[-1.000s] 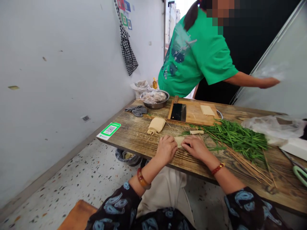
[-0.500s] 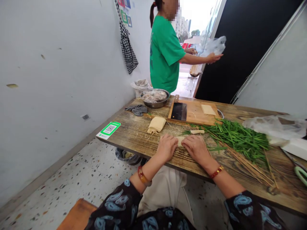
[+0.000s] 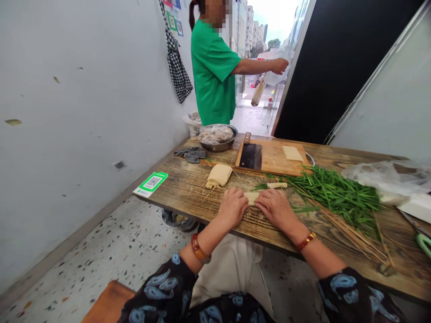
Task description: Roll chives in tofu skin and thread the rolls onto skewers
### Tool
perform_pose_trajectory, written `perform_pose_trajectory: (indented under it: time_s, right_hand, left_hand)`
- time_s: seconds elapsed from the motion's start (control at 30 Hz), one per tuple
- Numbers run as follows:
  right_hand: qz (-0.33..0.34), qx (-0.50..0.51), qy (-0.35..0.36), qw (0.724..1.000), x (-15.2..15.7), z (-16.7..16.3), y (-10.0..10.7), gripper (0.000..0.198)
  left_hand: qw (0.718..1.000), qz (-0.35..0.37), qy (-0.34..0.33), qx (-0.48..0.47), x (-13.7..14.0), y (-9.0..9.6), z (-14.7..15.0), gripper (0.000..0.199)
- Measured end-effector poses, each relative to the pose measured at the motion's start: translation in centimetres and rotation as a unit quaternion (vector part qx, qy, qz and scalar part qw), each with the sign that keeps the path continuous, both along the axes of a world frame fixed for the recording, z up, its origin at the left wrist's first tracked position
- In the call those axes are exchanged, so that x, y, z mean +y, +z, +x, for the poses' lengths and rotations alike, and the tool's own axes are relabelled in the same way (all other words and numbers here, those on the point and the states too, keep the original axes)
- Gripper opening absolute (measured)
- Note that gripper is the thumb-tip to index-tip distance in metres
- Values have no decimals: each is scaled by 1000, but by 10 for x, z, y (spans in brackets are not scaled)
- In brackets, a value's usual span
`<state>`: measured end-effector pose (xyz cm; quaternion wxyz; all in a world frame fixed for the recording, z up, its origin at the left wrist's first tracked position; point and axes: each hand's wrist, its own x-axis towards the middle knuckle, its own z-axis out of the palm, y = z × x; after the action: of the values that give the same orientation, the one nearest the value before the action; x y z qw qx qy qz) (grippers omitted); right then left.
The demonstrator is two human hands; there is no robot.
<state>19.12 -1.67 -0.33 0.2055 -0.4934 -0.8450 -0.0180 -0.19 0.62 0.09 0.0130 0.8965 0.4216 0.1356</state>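
Note:
Between my hands, close to the table's front edge, lies a pale tofu sheet (image 3: 251, 198), partly rolled. My left hand (image 3: 233, 207) has its fingers curled over the left end of it. At the right end, the fingers of my right hand (image 3: 274, 207) are bent onto it the same way. What is under the fingertips is hidden. Just behind my right hand rests a finished-looking small tofu roll (image 3: 277, 185). A stack of tofu sheets (image 3: 219, 175) sits to the left, beyond my left hand. Cut green chives (image 3: 336, 193) are heaped to the right.
Bamboo skewers (image 3: 350, 231) lie by the chives. A cutting board (image 3: 274, 157) with a cleaver (image 3: 251, 156) and a metal bowl (image 3: 218, 139) stand at the back. Scissors (image 3: 422, 242) are far right. A person in a green shirt (image 3: 215, 76) stands behind the table.
My hands stay on the tofu sheet with barely any movement. The person in green has shifted left, and the plastic bag in their hands hangs lower, in the doorway.

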Motion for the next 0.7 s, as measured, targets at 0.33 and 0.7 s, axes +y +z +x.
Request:
perform_pose_trajectory:
  time_s: [0.33, 0.7]
  right_hand:
    - [-42, 60, 1, 997, 16, 5, -4, 17]
    - [20, 18, -12, 1000, 11, -2, -3, 19]
  left_hand:
    - [998, -32, 12, -51, 6, -3, 1, 13]
    - [999, -4, 30, -28, 10, -3, 4, 19]
